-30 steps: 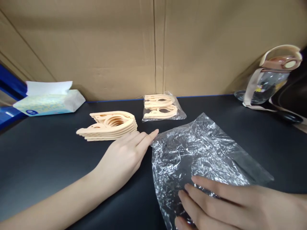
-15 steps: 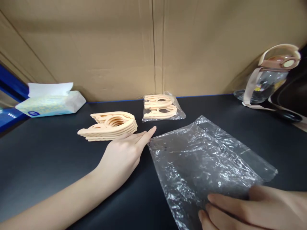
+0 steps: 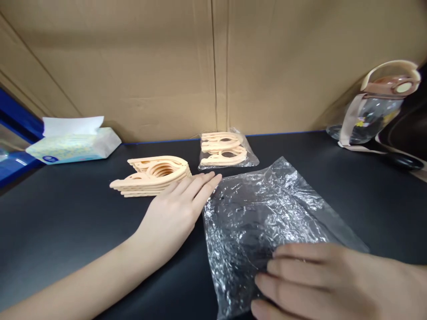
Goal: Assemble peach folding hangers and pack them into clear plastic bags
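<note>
A clear plastic bag (image 3: 260,218) lies crinkled on the black tabletop, with nothing seen inside it. My left hand (image 3: 176,204) has its fingers stretched out, the fingertips at the bag's upper left corner. Just beside those fingers is a stack of beige folding hangers (image 3: 150,175), partly covered by the hand. My right hand (image 3: 320,280) lies over the lower right of the bag, fingers outstretched and slightly apart; its thumb is hidden. Farther back, a second clear bag holds beige folded hangers (image 3: 223,149).
A pack of tissues (image 3: 73,142) stands at the back left, beside a blue frame (image 3: 16,120). At the back right is a clear water bottle (image 3: 376,111) with a strap. Cardboard (image 3: 150,66) forms a wall along the table's far edge.
My right hand has moved left and its fingers have flattened over the bag. The bag has shifted and its right side has drawn in. My left fingers have spread a little.
</note>
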Motion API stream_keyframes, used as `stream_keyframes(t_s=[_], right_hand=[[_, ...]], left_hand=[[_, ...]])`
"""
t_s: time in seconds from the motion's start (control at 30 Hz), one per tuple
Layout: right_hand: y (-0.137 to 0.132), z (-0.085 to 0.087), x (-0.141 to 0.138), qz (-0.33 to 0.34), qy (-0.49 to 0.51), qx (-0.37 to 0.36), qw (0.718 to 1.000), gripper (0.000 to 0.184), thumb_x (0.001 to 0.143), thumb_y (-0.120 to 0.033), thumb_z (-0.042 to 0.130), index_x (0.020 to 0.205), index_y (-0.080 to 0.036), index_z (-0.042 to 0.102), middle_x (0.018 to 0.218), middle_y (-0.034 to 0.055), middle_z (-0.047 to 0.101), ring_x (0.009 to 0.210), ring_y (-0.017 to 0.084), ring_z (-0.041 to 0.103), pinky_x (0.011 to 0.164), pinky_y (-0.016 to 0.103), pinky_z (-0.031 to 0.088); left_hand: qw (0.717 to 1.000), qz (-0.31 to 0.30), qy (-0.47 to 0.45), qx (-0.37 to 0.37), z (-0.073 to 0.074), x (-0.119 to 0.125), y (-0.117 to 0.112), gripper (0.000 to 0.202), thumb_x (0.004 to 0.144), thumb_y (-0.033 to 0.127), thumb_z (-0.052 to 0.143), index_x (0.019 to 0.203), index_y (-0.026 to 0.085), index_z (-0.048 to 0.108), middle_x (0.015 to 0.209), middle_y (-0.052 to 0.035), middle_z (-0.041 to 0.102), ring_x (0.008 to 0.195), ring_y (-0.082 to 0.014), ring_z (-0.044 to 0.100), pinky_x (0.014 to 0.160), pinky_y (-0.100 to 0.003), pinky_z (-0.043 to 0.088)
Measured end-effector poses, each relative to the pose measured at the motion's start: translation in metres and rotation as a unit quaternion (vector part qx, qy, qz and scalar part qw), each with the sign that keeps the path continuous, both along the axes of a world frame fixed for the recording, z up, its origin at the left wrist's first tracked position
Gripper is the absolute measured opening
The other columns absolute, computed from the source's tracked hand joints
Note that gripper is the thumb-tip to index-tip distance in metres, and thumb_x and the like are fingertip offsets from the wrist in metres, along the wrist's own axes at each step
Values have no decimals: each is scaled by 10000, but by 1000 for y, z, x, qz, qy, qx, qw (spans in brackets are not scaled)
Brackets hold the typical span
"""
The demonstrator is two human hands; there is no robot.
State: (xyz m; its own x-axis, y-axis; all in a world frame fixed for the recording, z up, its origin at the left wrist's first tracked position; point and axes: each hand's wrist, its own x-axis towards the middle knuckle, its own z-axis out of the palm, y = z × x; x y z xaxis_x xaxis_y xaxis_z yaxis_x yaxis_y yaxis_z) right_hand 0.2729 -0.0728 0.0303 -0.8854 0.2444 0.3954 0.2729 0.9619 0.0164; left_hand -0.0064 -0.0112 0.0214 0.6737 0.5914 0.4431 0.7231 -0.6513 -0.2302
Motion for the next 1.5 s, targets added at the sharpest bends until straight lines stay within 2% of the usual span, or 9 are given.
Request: stream_keyframes(t_s=[0.13, 0.4, 0.57, 0.7, 0.9, 1.03, 1.17, 1.23, 1.5], right_hand=[[31, 20, 10, -35, 76, -3, 997, 228, 1085, -305, 519, 1123, -171, 699, 883, 45, 791, 779, 172, 723, 711, 316, 574], [69, 30, 34, -228, -1, 34, 973, 249, 1083, -263, 469, 971, -182, 675, 861, 44, 772, 723, 212, 739, 630, 323, 495], [82, 23, 44, -329, -113, -40, 937, 297, 1059, -315, 428, 862, -240, 636, 733, 13, 743, 556, 217, 676, 527, 306, 354], [91, 24, 53, -373, -153, -60, 913, 307, 1036, -331, 409, 817, -239, 605, 692, 32, 734, 545, 225, 667, 517, 298, 313], [97, 18, 61, -374, -149, -91, 911, 312, 1052, -358, 390, 868, -246, 615, 865, 53, 775, 725, 273, 724, 603, 328, 392], [99, 13, 63, -361, -137, -110, 916, 303, 1054, -392, 428, 852, -248, 602, 812, 31, 738, 646, 231, 665, 593, 323, 384], [101, 14, 62, -363, -142, -143, 909, 386, 1053, -464, 454, 748, -246, 546, 647, 1, 645, 540, 193, 589, 550, 307, 349], [102, 15, 60, -367, -149, -171, 902, 463, 1056, -529, 448, 697, -243, 512, 600, -7, 610, 514, 181, 564, 537, 302, 334], [105, 16, 45, -245, -23, -375, 894, 577, 1057, -626, 431, 747, -220, 699, 675, -4, 697, 617, 165, 648, 621, 285, 458]], left_hand=[[997, -57, -44, 8, 0, 5, -10, 498, 1000, 16, 344, 1436, 107, 568, 1381, -117, 718, 1216, -257, 695, 1026, -397, 567], [978, -81, -61, -181, -4, 2, -14, 429, 1057, 194, 411, 1462, 194, 551, 1417, -79, 686, 1243, -229, 681, 1047, -380, 568], [966, -86, 35, -242, 20, -12, -16, 652, 1049, 457, 594, 1633, 240, 399, 1636, -88, 514, 1467, -304, 547, 1126, -437, 550], [958, -87, 42, -271, 21, -22, -15, 906, 945, 623, 701, 1682, 298, 286, 1673, -90, 431, 1509, -340, 475, 1076, -437, 593], [948, -81, -1, -308, -6, -24, -22, 1269, 752, 827, 757, 1712, 307, 109, 1744, -137, 262, 1582, -401, 312, 1231, -601, 413], [951, -52, -19, -304, -5, -27, -29, 1405, 632, 840, 825, 1713, 321, 91, 1755, -136, 241, 1597, -390, 280, 1272, -576, 359], [962, -69, 42, -261, 7, -34, -24, 933, 1012, 657, 581, 1716, 294, 89, 1742, -95, 273, 1578, -330, 347, 1180, -488, 507], [972, -58, 59, -221, 9, -35, -19, 744, 1087, 529, 495, 1709, 276, 174, 1718, -90, 329, 1562, -330, 380, 1154, -494, 532], [982, -72, 72, -160, 3, -31, -17, 824, 1055, 665, 462, 1665, 131, 308, 1661, -167, 416, 1500, -363, 479, 1104, -515, 569]])
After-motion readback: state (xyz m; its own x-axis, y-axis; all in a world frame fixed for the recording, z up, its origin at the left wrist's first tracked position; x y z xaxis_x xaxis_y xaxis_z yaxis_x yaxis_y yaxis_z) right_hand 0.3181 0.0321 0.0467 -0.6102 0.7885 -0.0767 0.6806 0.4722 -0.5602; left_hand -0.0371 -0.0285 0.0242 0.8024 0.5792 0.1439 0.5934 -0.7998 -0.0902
